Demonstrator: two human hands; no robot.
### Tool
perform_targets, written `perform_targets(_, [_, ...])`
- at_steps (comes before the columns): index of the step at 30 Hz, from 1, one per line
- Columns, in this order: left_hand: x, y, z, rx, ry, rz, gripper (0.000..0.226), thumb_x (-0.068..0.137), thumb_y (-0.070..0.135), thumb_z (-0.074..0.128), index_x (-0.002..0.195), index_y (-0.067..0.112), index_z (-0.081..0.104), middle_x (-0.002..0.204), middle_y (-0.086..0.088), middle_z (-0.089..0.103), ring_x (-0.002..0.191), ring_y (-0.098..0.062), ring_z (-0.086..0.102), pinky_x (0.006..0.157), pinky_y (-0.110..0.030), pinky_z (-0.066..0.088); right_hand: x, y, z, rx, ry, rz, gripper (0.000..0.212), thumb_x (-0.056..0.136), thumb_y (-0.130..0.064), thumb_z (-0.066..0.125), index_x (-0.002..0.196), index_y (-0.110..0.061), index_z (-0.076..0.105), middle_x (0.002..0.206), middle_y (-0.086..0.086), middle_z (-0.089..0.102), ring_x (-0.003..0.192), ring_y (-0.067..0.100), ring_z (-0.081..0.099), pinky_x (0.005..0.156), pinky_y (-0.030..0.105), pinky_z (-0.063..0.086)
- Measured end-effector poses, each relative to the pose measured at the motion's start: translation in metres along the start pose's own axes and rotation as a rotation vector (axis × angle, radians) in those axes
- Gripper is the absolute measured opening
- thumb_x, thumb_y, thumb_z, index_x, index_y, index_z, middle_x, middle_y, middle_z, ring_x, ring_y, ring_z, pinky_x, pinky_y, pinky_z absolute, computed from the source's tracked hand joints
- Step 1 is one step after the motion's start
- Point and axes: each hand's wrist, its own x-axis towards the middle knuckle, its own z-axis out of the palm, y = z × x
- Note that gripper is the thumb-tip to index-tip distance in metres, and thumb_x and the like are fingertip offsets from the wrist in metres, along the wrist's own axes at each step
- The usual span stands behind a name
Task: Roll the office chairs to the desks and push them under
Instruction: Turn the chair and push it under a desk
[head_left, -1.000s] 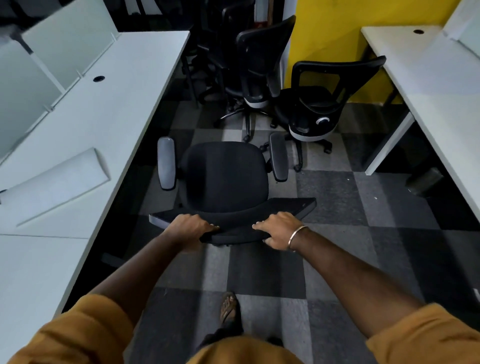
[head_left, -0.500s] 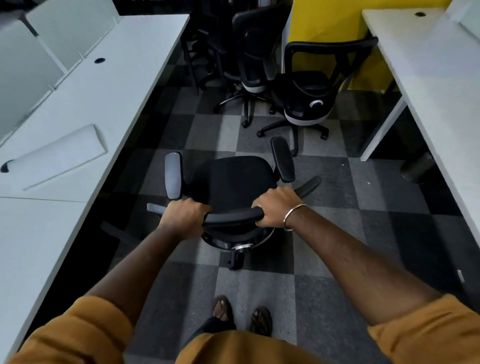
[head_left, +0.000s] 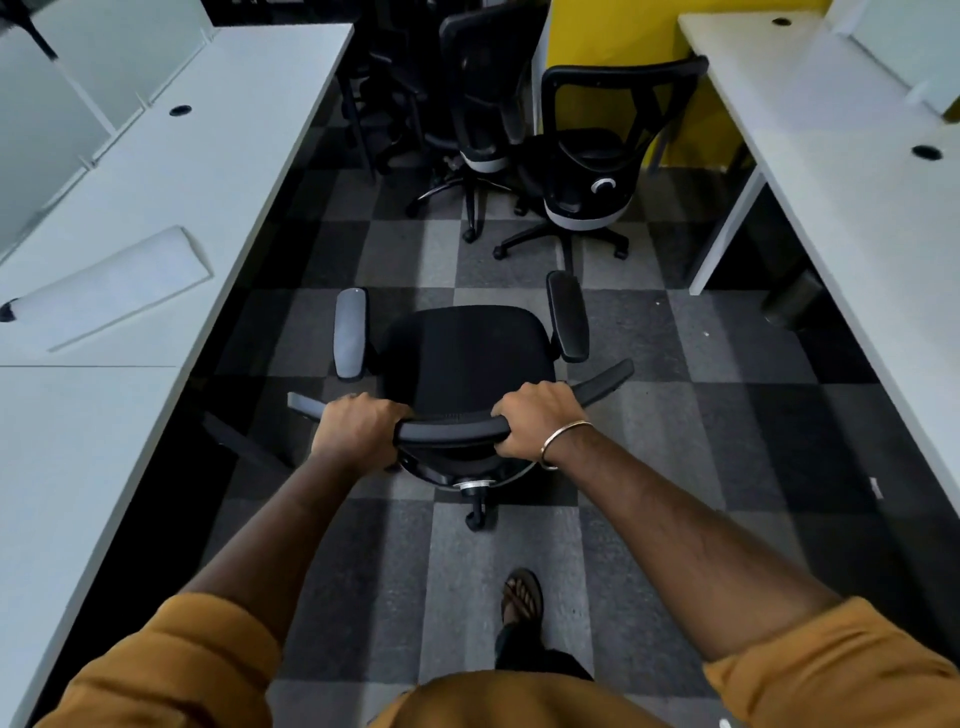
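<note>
From the head camera, both hands were on the curved top edge of the backrest of an office chair (head_left: 467, 358). The left hand (head_left: 356, 428) had its fingers curled round the bar near its left end, and the right hand (head_left: 535, 418) gripped it further right, a bangle (head_left: 563, 441) on that wrist. The chair stood in the aisle on the chequered carpet (head_left: 675, 415), seat facing away from the person, between the left table (head_left: 171, 208) and the right table (head_left: 857, 171), touching neither and not under either.

By my reading the task was in its early part: this chair was in hand and being rolled, yet no chair appeared tucked under a table. At least two more chairs (head_left: 587, 171) stood bunched at the far end by the yellow wall (head_left: 613, 31), apparently waiting. A folded white sheet (head_left: 109, 291) lay on the left table.
</note>
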Motion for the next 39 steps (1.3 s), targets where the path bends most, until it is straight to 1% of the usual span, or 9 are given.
perform_targets(6, [-0.065,0.019,0.017,0.000,0.117,0.084,0.011,0.091,0.029,0.066,0.099,0.036,0.066,0.083,0.011,0.066,0.084,-0.017,0.067,0.073,-0.032,0.051,-0.072,-0.030,0.020,0.029,0.008,0.099,0.027,0.069,-0.046,0.065,0.093,-0.034,0.072,0.082,-0.005,0.070,0.084,0.027,0.068,0.067,0.033,0.042])
perform_targets(10, [-0.109,0.039,0.025,0.038,0.141,0.127,0.016,0.089,0.025,0.063,0.101,0.034,0.069,0.086,0.006,0.071,0.086,-0.023,0.069,0.069,-0.030,0.039,-0.126,-0.049,0.025,0.062,-0.050,0.173,0.042,0.071,-0.047,0.066,0.113,-0.048,0.070,0.092,-0.009,0.073,0.091,0.023,0.069,0.071,0.032,0.043])
perform_targets(14, [-0.147,0.053,0.031,0.025,0.136,0.141,0.021,0.087,0.026,0.064,0.104,0.035,0.071,0.085,0.006,0.070,0.085,-0.023,0.068,0.068,-0.031,0.044,-0.170,-0.069,0.029,0.066,-0.097,0.213,0.058,0.075,-0.045,0.067,0.132,-0.052,0.062,0.108,-0.009,0.074,0.102,0.022,0.068,0.076,0.031,0.044])
perform_targets(17, [-0.168,0.061,0.036,0.011,0.110,0.150,0.023,0.087,0.026,0.065,0.107,0.036,0.071,0.085,0.007,0.070,0.086,-0.023,0.068,0.074,-0.033,0.052,-0.197,-0.079,0.037,0.063,-0.095,0.229,0.060,0.076,-0.044,0.067,0.135,-0.050,0.060,0.112,-0.007,0.074,0.105,0.023,0.068,0.076,0.032,0.043])
perform_targets(23, [-0.206,0.092,0.045,0.011,0.152,0.148,0.023,0.082,0.022,0.067,0.100,0.034,0.074,0.078,0.005,0.070,0.079,-0.026,0.068,0.075,-0.034,0.053,-0.243,-0.080,0.051,0.071,-0.125,0.217,0.063,0.077,-0.052,0.067,0.139,-0.045,0.059,0.121,-0.005,0.072,0.110,0.026,0.067,0.081,0.035,0.045])
perform_targets(26, [-0.224,0.118,0.050,0.009,0.160,0.126,0.024,0.080,0.018,0.065,0.097,0.032,0.075,0.075,0.004,0.069,0.074,-0.026,0.066,0.075,-0.034,0.051,-0.268,-0.069,0.059,0.057,-0.131,0.201,0.058,0.078,-0.052,0.067,0.135,-0.041,0.063,0.115,-0.004,0.073,0.106,0.026,0.068,0.083,0.036,0.049])
perform_targets(32, [-0.262,0.168,0.065,0.004,0.161,0.081,0.018,0.082,0.022,0.066,0.094,0.032,0.074,0.069,0.007,0.066,0.068,-0.025,0.063,0.076,-0.036,0.052,-0.324,-0.052,0.080,0.048,-0.062,0.190,0.040,0.074,-0.042,0.067,0.113,-0.034,0.073,0.099,-0.002,0.073,0.095,0.028,0.069,0.073,0.034,0.044])
perform_targets(37, [-0.304,0.200,0.074,-0.005,0.216,0.082,0.024,0.076,0.014,0.070,0.091,0.031,0.076,0.065,0.004,0.065,0.062,-0.028,0.060,0.067,-0.031,0.039,-0.373,-0.053,0.097,0.053,-0.024,0.200,0.038,0.073,-0.038,0.066,0.110,-0.034,0.074,0.093,-0.002,0.073,0.088,0.028,0.068,0.070,0.033,0.044])
perform_targets(39, [-0.318,0.209,0.079,-0.001,0.215,0.085,0.025,0.077,0.015,0.069,0.093,0.033,0.076,0.066,0.005,0.066,0.062,-0.027,0.060,0.066,-0.031,0.040,-0.390,-0.055,0.103,0.053,-0.022,0.213,0.039,0.073,-0.038,0.066,0.110,-0.034,0.074,0.091,-0.003,0.073,0.086,0.027,0.068,0.069,0.032,0.046])
